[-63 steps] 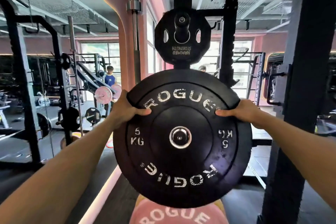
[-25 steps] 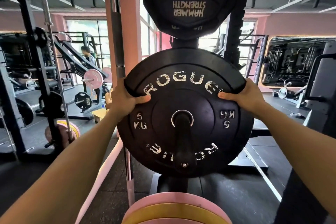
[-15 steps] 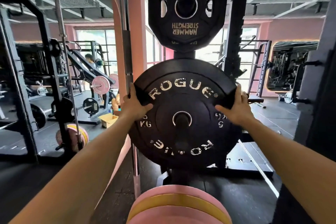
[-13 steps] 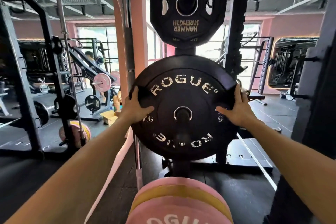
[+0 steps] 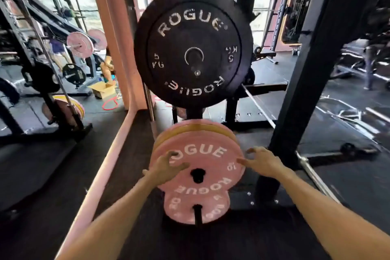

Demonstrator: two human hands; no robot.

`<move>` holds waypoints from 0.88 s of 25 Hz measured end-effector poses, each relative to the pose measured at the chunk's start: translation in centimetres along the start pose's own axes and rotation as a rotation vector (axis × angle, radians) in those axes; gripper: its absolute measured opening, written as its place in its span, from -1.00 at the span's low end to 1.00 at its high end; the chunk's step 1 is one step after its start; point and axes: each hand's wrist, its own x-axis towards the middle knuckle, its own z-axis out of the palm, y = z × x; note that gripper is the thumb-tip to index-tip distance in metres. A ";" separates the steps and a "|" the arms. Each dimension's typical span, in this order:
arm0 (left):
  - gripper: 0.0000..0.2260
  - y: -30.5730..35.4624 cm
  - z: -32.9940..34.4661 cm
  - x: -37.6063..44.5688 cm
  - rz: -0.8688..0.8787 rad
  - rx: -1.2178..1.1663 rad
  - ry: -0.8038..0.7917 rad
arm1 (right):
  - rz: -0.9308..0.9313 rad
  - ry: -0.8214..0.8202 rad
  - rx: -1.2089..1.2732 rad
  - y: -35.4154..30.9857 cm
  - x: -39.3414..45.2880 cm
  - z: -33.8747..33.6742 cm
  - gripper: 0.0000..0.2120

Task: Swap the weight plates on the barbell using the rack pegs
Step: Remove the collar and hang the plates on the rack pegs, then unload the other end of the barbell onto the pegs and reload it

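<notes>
The black 5 kg Rogue plate hangs on a rack peg at upper centre, with no hand on it. Below it a pink 10 kg Rogue plate fronts a stack of pink and yellow plates on a lower peg. My left hand rests on the pink plate's left face, fingers spread. My right hand hovers at its right rim with curled, parted fingers. A smaller pink plate sits on the lowest peg.
A black rack upright stands close on the right. A pink pillar rises on the left. Other racks with plates, a cardboard box and a person fill the left background. Dark rubber floor lies all around.
Both hands let go of the black 5 kg plate, now seated on its peg, and dropped to the pink 10 kg plate below. The view tilted downward.
</notes>
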 end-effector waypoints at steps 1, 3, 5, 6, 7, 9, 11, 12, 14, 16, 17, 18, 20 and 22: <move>-0.31 -1.6 2.2 -2.0 -0.047 -0.002 -0.078 | 0.034 -0.045 0.009 1.3 -2.5 2.6 -0.29; -0.28 -4.7 6.5 -6.0 -0.106 -0.014 -0.223 | 0.126 -0.135 0.024 3.9 -7.5 7.9 -0.28; -0.26 -7.5 10.5 -9.5 -0.159 0.011 -0.350 | 0.223 -0.221 0.034 6.4 -12.6 13.0 -0.30; -0.24 -8.8 12.6 -11.4 -0.189 0.068 -0.415 | 0.268 -0.267 0.043 7.7 -15.4 15.6 -0.30; -0.22 -10.1 14.6 -13.7 -0.225 0.143 -0.487 | 0.313 -0.329 0.057 9.2 -18.6 18.2 -0.29; -0.24 -12.3 18.5 -18.5 -0.275 0.290 -0.633 | 0.416 -0.458 0.110 12.1 -25.3 22.8 -0.26; -0.26 -14.3 21.8 -22.7 -0.283 0.357 -0.803 | 0.542 -0.533 0.181 15.0 -31.8 26.2 -0.28; -0.27 -15.0 23.1 -24.5 -0.275 0.361 -0.862 | 0.599 -0.534 0.220 16.2 -34.8 27.3 -0.31; -0.34 -15.8 25.6 -27.4 -0.228 0.391 -0.921 | 0.705 -0.497 0.304 18.3 -40.2 28.7 -0.44; -0.39 -15.7 28.1 -29.7 -0.154 0.482 -0.979 | 0.801 -0.434 0.401 20.5 -45.1 29.7 -0.53; -0.40 -15.4 29.3 -30.8 -0.127 0.527 -1.017 | 0.854 -0.394 0.450 21.3 -47.3 30.1 -0.54; -0.42 -15.0 30.5 -31.6 -0.102 0.569 -1.052 | 0.905 -0.360 0.490 22.3 -49.5 30.5 -0.56; -0.47 -13.3 33.1 -32.7 -0.046 0.648 -1.123 | 0.973 -0.319 0.539 24.1 -52.9 30.8 -0.58; -0.50 -10.4 36.2 -33.2 -0.001 0.703 -1.193 | 1.002 -0.287 0.568 26.6 -55.6 30.5 -0.61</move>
